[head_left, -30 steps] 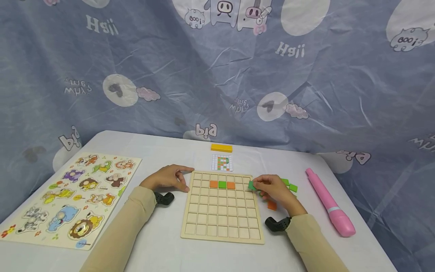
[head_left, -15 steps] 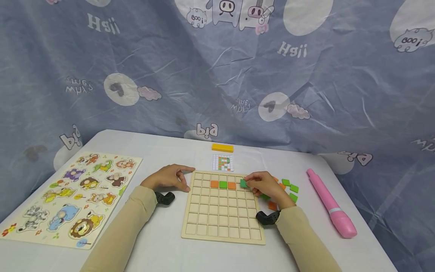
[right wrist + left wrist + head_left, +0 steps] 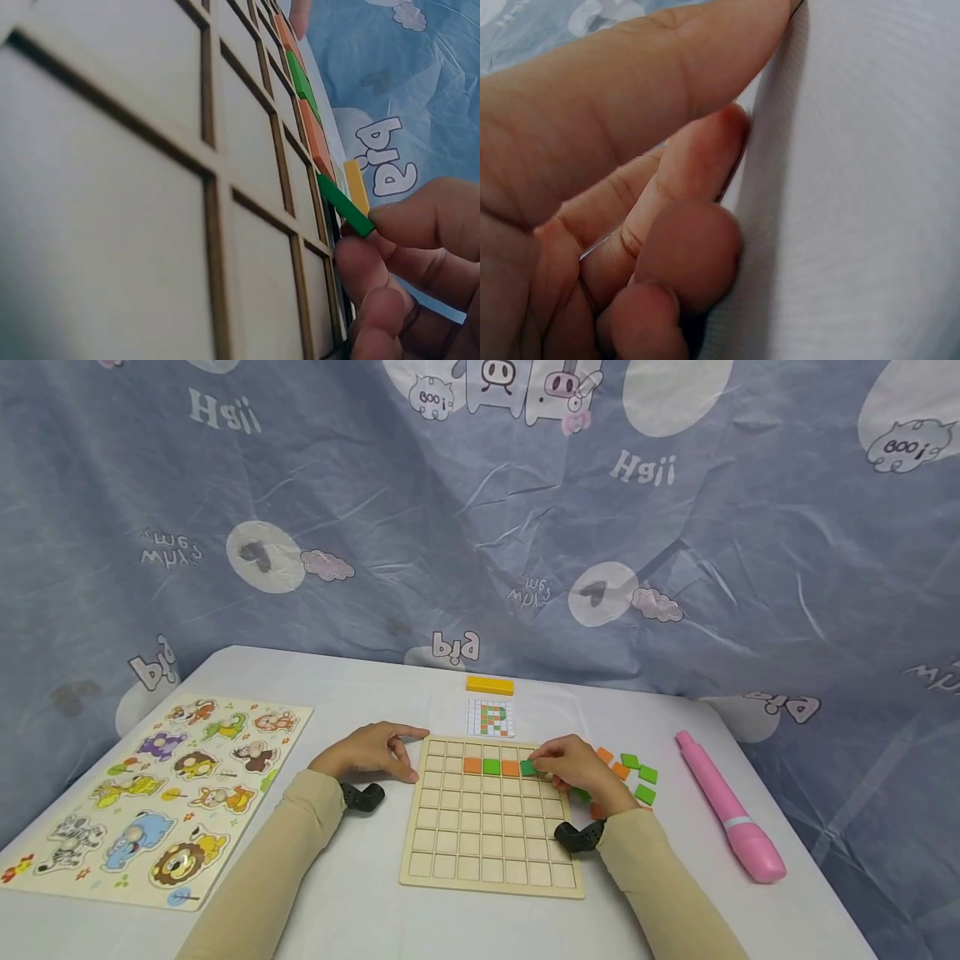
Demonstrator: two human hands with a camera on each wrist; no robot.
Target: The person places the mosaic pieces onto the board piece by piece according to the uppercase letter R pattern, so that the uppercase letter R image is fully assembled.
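A wooden grid board (image 3: 480, 820) lies on the white table. In its second row from the back sit an orange tile (image 3: 472, 765), a green tile (image 3: 491, 767) and another orange tile (image 3: 510, 768). My right hand (image 3: 573, 767) pinches a darker green tile (image 3: 346, 205) between thumb and finger. In the right wrist view that tile is tilted, its far edge down at the cell beside the orange one. My left hand (image 3: 373, 752) rests at the board's back left corner, thumb and index finger spread along its left edge. Its other fingers (image 3: 690, 255) are curled loosely.
Loose orange and green tiles (image 3: 647, 774) lie right of the board, partly behind my right hand. Behind the board are a pattern card (image 3: 491, 718) with a letter R and a yellow block (image 3: 490, 685). An animal puzzle board (image 3: 161, 802) lies left, a pink microphone-shaped object (image 3: 727, 810) right.
My right hand has moved left from the board's right edge, bringing the green tile beside the second orange one. My left hand has stayed in place.
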